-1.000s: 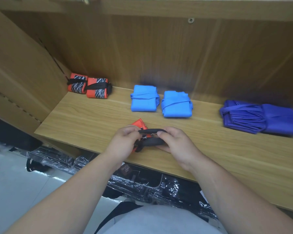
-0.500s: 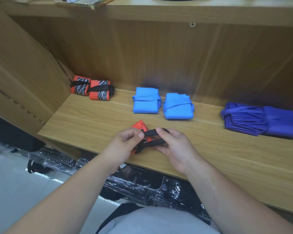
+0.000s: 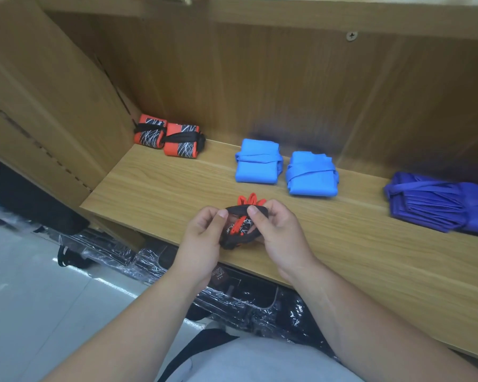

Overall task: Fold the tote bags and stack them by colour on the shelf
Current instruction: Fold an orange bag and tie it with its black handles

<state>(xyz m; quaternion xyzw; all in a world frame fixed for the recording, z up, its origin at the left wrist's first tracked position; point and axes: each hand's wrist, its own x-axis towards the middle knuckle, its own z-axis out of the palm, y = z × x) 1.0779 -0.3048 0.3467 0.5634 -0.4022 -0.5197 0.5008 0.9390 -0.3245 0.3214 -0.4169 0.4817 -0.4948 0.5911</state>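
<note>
Head view: the orange tote bag (image 3: 242,226) is a small folded bundle at the front of the shelf (image 3: 155,194), in front of the blue pair (image 3: 284,169) and slightly left of it. I cannot tell whether it rests on the board or is held just above it. The left hand (image 3: 204,238) pinches the bundle's left end. The right hand (image 3: 280,232) pinches the black strap (image 3: 246,209) looped over the top. The hands are close together, both clamped on the bundle. Orange folds fan out loose at the far end. Two tied orange bundles (image 3: 166,137) lie well left of the blue pair, and the purple bags (image 3: 436,202) lie well right of it.

Risks, as judged:
- The strap looks slack, so if either pinch eases, the folds probably spring open.
- The strap may slide off the fanned end.
- The bundle is near the shelf's front edge, so a drop could reach the floor.
</note>
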